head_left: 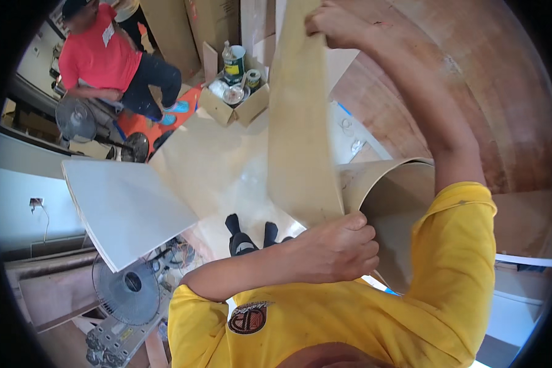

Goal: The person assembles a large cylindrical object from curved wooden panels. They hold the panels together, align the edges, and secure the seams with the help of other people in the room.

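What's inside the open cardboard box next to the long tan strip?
Inside the cardboard box: a green-and-white can, a clear bottle, a smaller cylinder and a round container. The bottom is covered, so anything underneath can't be seen.

Pale wall point(19, 205) with socket point(37, 202) — orange floor covering point(150, 129)

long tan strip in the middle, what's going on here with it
The person in the yellow shirt has the long tan strip stretched out in front of them. The right hand grips its far part, and the left hand is closed by its near end, though whether it grips the edge is hard to tell. A curled tan sheet lies just to the right. At upper left, another person in a red shirt is near a fan.
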`<action>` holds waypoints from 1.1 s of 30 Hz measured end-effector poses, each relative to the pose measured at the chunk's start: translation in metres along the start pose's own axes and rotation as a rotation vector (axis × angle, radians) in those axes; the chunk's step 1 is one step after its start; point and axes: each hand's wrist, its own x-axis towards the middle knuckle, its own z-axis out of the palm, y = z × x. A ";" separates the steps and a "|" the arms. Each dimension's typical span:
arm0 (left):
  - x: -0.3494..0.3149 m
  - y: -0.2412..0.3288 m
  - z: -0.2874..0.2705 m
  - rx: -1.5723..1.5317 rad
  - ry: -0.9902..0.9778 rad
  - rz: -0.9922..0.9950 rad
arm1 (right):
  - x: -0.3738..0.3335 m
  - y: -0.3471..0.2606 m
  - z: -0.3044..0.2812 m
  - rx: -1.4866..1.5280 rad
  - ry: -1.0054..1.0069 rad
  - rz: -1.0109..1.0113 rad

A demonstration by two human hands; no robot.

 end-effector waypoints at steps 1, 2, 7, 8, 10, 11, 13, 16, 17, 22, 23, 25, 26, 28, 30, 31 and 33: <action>-0.003 0.000 0.002 0.020 -0.001 -0.006 | -0.014 0.019 0.025 0.027 0.180 -0.036; -0.005 0.000 0.003 0.043 -0.002 -0.005 | -0.030 0.035 0.048 0.048 0.362 -0.068; -0.019 -0.005 -0.026 0.066 -0.109 -0.047 | -0.088 0.020 0.003 -0.027 -0.118 0.443; -0.022 -0.004 -0.035 0.080 -0.157 -0.041 | -0.097 0.029 0.015 -0.077 -0.044 0.413; -0.029 -0.004 -0.035 0.085 -0.161 -0.004 | -0.116 0.045 0.056 -0.170 0.088 0.347; -0.029 -0.002 -0.035 0.067 -0.165 0.008 | -0.123 0.043 0.065 -0.222 0.145 0.303; -0.027 0.001 -0.034 0.024 -0.165 0.042 | -0.128 0.040 0.082 -0.145 0.176 0.217; -0.017 0.005 -0.027 0.015 -0.139 0.093 | -0.084 0.015 0.063 0.251 -0.036 0.123; -0.019 0.007 -0.023 0.029 -0.126 0.107 | -0.069 0.013 0.077 0.407 -0.220 0.127; -0.028 0.011 -0.025 0.025 -0.078 0.102 | -0.079 0.028 0.134 0.212 -0.403 0.141; -0.025 0.010 -0.029 0.033 -0.077 0.084 | -0.083 0.029 0.124 0.140 -0.483 0.121; -0.027 0.010 -0.024 0.011 -0.043 0.061 | -0.106 0.037 0.123 0.088 -0.382 0.077; -0.029 0.008 -0.021 0.006 -0.016 0.046 | -0.100 0.031 0.115 0.100 -0.339 0.124; -0.032 0.010 -0.015 -0.004 0.046 0.023 | -0.103 0.013 0.092 0.127 -0.243 0.241; -0.037 0.011 -0.016 -0.015 0.074 0.008 | -0.091 -0.004 0.066 0.091 -0.268 0.353; -0.037 0.009 -0.019 -0.024 0.044 0.000 | -0.087 -0.004 0.063 0.084 -0.240 0.359; -0.034 0.011 -0.021 -0.056 -0.018 -0.029 | -0.072 0.007 0.069 0.081 -0.138 0.304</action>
